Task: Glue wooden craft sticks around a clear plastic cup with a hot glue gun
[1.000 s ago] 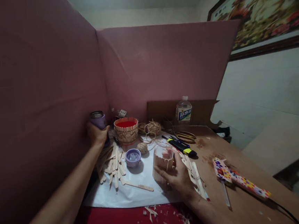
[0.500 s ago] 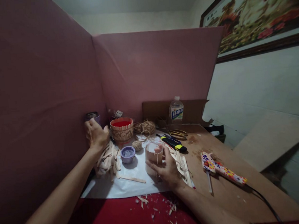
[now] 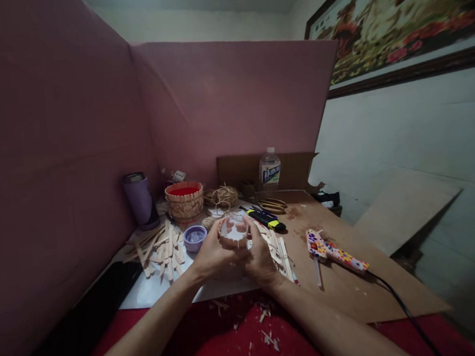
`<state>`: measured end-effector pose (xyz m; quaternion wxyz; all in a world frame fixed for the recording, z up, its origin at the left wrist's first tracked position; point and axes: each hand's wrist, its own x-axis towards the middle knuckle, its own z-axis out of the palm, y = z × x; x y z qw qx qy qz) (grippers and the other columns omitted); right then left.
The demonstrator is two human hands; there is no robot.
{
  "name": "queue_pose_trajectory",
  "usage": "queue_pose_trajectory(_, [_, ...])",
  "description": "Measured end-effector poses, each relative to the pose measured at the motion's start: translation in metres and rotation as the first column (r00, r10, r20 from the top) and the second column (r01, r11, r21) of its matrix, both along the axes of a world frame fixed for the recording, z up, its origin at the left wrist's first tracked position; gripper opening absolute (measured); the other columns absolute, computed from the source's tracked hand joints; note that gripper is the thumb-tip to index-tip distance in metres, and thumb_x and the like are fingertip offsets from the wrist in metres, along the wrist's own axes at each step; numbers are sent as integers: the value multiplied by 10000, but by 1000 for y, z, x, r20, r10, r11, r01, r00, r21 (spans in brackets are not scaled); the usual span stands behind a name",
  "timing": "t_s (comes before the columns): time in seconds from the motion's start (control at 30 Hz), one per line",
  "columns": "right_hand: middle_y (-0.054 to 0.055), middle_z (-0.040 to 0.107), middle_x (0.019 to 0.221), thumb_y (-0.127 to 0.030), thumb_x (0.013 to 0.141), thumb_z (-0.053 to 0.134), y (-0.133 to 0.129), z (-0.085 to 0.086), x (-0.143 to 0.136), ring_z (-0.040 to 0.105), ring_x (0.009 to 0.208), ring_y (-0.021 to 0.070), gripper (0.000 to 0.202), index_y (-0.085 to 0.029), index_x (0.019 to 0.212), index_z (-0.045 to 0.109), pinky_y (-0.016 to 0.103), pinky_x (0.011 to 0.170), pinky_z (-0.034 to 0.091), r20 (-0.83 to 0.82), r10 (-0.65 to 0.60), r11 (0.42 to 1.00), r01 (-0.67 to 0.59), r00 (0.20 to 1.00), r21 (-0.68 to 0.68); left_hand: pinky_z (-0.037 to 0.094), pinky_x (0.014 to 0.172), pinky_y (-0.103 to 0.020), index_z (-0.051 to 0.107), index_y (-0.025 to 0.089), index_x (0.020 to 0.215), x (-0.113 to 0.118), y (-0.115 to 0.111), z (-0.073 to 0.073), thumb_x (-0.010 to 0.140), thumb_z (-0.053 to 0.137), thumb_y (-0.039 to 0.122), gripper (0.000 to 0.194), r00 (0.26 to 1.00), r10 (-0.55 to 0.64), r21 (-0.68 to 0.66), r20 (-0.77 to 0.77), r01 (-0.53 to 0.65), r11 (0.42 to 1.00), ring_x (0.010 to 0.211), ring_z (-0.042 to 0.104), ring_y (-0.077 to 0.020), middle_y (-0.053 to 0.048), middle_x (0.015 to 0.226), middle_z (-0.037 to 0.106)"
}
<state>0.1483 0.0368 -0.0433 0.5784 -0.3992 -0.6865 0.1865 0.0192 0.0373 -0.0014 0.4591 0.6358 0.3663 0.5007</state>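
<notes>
In the head view, my left hand (image 3: 211, 256) and my right hand (image 3: 261, 258) are both wrapped round a clear cup partly covered with craft sticks (image 3: 234, 240). Its open rim points up, and my palms hide most of its sides. Just left of my left hand rests a purple lid (image 3: 195, 238). A pile of loose craft sticks (image 3: 166, 249) is spread further left, while more craft sticks (image 3: 285, 257) lie beyond my right hand. Behind the cup is a small ball of twine (image 3: 209, 222), partly covered.
A purple tumbler (image 3: 139, 200) and a stick-covered basket with a red inside (image 3: 184, 200) stand at the back left. Twine (image 3: 222, 196), a bottle (image 3: 270, 168), scissors (image 3: 273, 204) and a utility knife (image 3: 266, 220) are behind. A corded glue gun (image 3: 335, 253) lies right.
My left hand has left the tumbler at the back left and come to the cup. Both hands now hold the cup, where only my right did before. The view has shifted slightly.
</notes>
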Motion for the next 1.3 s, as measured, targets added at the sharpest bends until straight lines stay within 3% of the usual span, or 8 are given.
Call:
queue_pose_trajectory(0.33, [153,488,1349,-424,812,596,-6,13,6,466,1251,275,705,-167,1406,318,456,1024,388,-111,141,984,-151,984,-94,441,967,-395,447,179,1147,-29,10,-3,529,799,278,718,984,157,100,80,-164,981,1096,589,-279,-124,1180,610])
queue_pose_trajectory(0.53, [129,534,1278,-441,891,507,-9,15,10,526,1165,243,512,-190,1328,416,419,981,425,-204,23,994,-45,979,-102,493,885,-376,441,184,1186,-30,14,-2,538,722,247,709,995,91,-41,35,-89,995,1030,621,-278,-103,1160,636])
queue_pose_trajectory(0.73, [99,591,1164,-409,902,501,-9,13,7,569,1058,226,392,-203,1235,492,384,891,469,-94,-52,995,43,994,-91,458,947,-399,407,189,1163,-37,24,-1,521,678,179,697,971,227,87,-75,-221,971,1091,585,-283,-96,1150,609])
queue_pose_trajectory(0.93, [172,487,1351,-419,647,775,-4,4,0,482,1231,317,887,-166,1375,337,457,999,413,53,56,994,-51,997,-95,459,950,-393,426,204,1176,-26,13,-3,519,744,205,730,1000,15,48,8,-15,999,1122,572,-291,-112,1216,590])
queue_pose_trajectory(1.07, [170,543,1286,-448,684,742,-4,2,-1,537,1185,303,857,-156,1371,321,440,975,445,-39,83,987,-88,996,-133,399,1008,-402,441,178,1257,-30,4,7,645,729,332,694,987,14,141,-158,9,990,1200,514,-294,-145,1302,540])
queue_pose_trajectory(1.13, [159,559,1270,-464,691,736,-6,3,-1,545,1176,299,842,-169,1365,326,436,970,450,-70,55,986,-65,996,-154,350,1039,-432,431,177,1293,-44,6,14,767,614,394,598,937,272,297,-220,-201,933,1249,461,-292,-152,1337,509])
queue_pose_trajectory(1.2, [149,567,1266,-478,690,734,-7,4,-1,546,1174,298,835,-187,1362,334,443,976,444,-73,28,987,-40,997,-156,282,1066,-479,465,166,1267,-63,10,16,729,640,381,606,750,565,418,-344,-416,807,1286,403,-333,-171,1344,491])
queue_pose_trajectory(1.3, [151,561,1283,-492,682,736,-8,4,-1,531,1192,303,819,-194,1345,360,459,1000,421,-51,5,991,-12,999,-131,324,1005,-512,513,130,1182,-85,18,9,503,769,285,743,550,572,340,-608,-471,814,1248,423,-408,-209,1253,544])
